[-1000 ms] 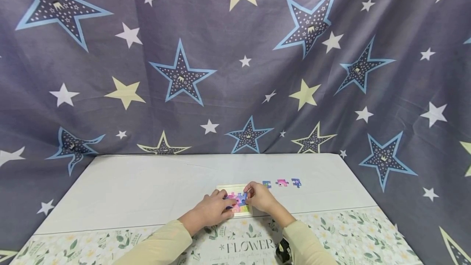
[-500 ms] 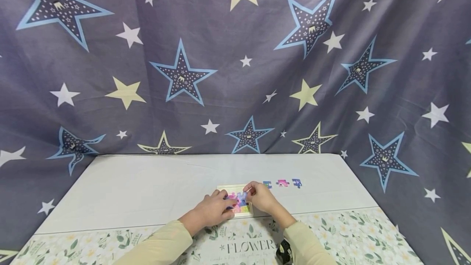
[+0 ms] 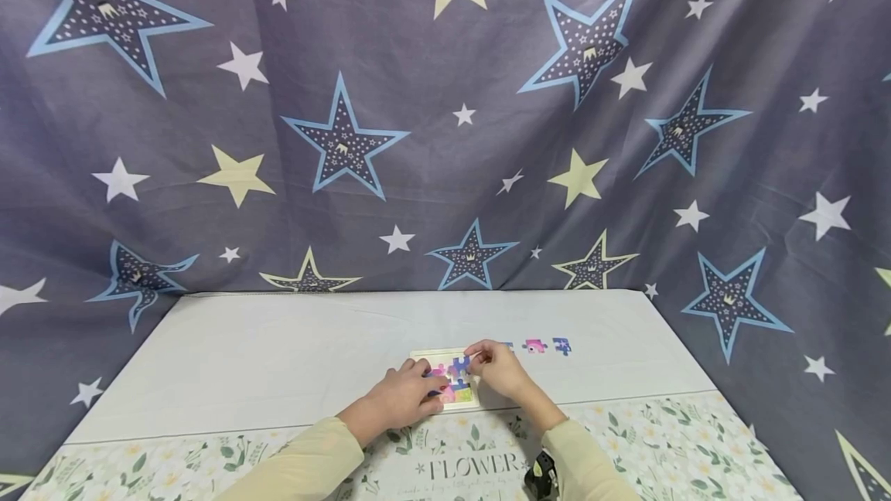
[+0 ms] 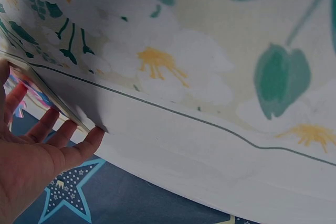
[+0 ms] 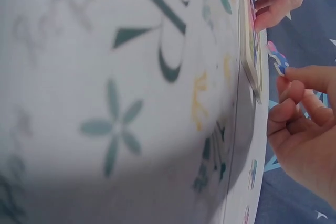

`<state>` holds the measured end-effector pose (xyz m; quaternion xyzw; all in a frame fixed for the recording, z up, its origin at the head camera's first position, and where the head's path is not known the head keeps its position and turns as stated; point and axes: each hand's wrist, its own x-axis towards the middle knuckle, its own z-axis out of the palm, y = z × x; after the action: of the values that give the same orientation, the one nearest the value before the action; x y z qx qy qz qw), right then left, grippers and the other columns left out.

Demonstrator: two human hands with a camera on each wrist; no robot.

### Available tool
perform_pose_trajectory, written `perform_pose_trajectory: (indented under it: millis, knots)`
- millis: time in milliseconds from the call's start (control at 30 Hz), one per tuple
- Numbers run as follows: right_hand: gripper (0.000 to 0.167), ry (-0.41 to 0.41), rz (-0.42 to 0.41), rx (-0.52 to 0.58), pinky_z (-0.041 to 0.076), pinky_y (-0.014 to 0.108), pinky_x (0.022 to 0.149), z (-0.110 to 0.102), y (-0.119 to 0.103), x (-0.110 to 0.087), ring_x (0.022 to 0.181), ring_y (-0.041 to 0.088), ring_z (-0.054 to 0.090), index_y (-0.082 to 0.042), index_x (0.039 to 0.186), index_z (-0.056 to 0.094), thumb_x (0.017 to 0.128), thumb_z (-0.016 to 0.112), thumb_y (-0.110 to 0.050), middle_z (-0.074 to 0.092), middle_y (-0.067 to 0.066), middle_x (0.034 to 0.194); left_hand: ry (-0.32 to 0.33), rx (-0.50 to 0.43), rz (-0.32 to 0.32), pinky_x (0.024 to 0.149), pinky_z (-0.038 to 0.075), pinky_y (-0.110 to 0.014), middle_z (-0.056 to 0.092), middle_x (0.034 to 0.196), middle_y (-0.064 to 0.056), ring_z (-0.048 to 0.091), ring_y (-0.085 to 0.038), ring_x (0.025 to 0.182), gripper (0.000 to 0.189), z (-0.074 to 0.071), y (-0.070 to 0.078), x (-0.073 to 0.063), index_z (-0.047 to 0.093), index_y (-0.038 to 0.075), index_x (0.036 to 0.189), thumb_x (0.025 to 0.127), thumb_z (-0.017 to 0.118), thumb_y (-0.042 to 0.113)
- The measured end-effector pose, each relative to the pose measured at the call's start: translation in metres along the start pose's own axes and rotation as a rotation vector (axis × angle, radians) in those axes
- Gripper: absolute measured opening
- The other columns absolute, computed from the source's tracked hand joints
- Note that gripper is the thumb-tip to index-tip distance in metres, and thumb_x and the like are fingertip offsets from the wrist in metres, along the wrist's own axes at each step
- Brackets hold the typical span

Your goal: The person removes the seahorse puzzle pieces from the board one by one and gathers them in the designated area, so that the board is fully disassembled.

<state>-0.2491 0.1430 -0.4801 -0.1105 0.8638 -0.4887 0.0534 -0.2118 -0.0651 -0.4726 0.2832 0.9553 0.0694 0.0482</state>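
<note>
A shallow pale-rimmed puzzle tray (image 3: 426,352) lies near the middle of the white tabletop, with pink, blue and yellow-green pieces inside. My left hand (image 3: 402,395) holds the tray's left side, fingers spread over its edge and onto the pieces; in the left wrist view the fingertips meet the rim (image 4: 68,111). Between thumb and index finger my right hand (image 3: 503,371) pinches a blue and pink puzzle piece (image 5: 278,59), raised and tilted above the tray's right part. Its other fingers are curled. The palm of the left hand covers part of the tray.
To the right of the tray lie loose puzzle pieces: a pink one (image 3: 534,346), a blue one (image 3: 561,346) and another partly behind the right hand. A flower-printed cloth (image 3: 640,439) covers the table's front. A star-patterned curtain (image 3: 390,122) hangs around the table.
The pinched piece has shifted slightly back and right and now tilts up from the tray. My right hand moved a little right with it. My left hand stays put.
</note>
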Motion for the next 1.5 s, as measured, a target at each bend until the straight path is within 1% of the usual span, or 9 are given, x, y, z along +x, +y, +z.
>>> perform_pose_trajectory:
  millis: [167,533,867,1033,1133,1367,1500]
  knots:
    - [0.016,0.006,0.029,0.032,0.043,0.022,0.051,-0.004,0.001,-0.001,0.059,0.012,0.048,-0.002,0.101,0.063,0.085,0.061,-0.002,0.056,0.004,0.076,-0.009,0.001,-0.003,0.081,0.047,-0.049,0.051,0.119,-0.006,0.047,-0.02,0.102,0.042,0.0,0.0,0.0,0.056,0.029,0.129,0.092,0.051,0.049]
    - [0.018,0.065,0.047,0.06,0.037,0.021,0.045,-0.018,0.006,-0.006,0.053,0.011,0.044,-0.001,0.101,0.064,0.083,0.061,-0.001,0.055,0.004,0.073,0.005,0.011,-0.001,0.081,0.047,-0.049,0.051,0.119,-0.006,0.047,-0.021,0.104,0.042,0.0,0.001,-0.001,0.055,0.029,0.13,0.093,0.051,0.048]
    - [0.018,0.112,0.07,0.055,0.038,0.02,0.047,-0.032,0.014,-0.01,0.055,0.012,0.045,0.0,0.099,0.065,0.081,0.063,0.0,0.055,0.005,0.074,0.019,0.004,0.009,0.081,0.046,-0.049,0.052,0.12,-0.006,0.048,-0.021,0.103,0.041,0.001,0.0,-0.002,0.055,0.029,0.13,0.093,0.051,0.047]
    - [0.019,0.121,0.085,0.039,0.041,0.022,0.048,-0.038,0.017,-0.013,0.057,0.012,0.046,0.0,0.1,0.065,0.081,0.062,0.0,0.055,0.005,0.075,0.02,0.008,0.007,0.081,0.047,-0.049,0.052,0.12,-0.007,0.048,-0.021,0.103,0.042,0.001,0.0,-0.002,0.055,0.028,0.13,0.093,0.05,0.048]
    - [0.02,0.127,0.093,0.055,0.043,0.022,0.049,-0.042,0.019,-0.013,0.058,0.012,0.046,0.001,0.101,0.065,0.081,0.061,0.002,0.056,0.005,0.076,0.016,0.004,0.007,0.083,0.046,-0.049,0.051,0.121,-0.007,0.047,-0.021,0.104,0.042,0.0,0.0,-0.002,0.055,0.028,0.13,0.093,0.05,0.048]
    - [0.02,0.141,0.105,0.093,0.041,0.021,0.048,-0.051,0.023,-0.017,0.06,0.012,0.045,0.003,0.101,0.064,0.082,0.061,0.003,0.056,0.006,0.076,0.011,0.0,0.002,0.084,0.046,-0.049,0.051,0.122,-0.008,0.047,-0.021,0.106,0.042,0.001,0.0,-0.002,0.055,0.028,0.13,0.093,0.049,0.048]
    - [0.021,0.143,0.119,0.098,0.039,0.021,0.047,-0.056,0.024,-0.018,0.058,0.012,0.044,0.004,0.103,0.064,0.083,0.059,0.003,0.054,0.006,0.076,0.015,0.001,0.002,0.084,0.046,-0.05,0.051,0.122,-0.007,0.047,-0.022,0.106,0.041,0.001,0.0,-0.002,0.055,0.029,0.129,0.093,0.049,0.048]
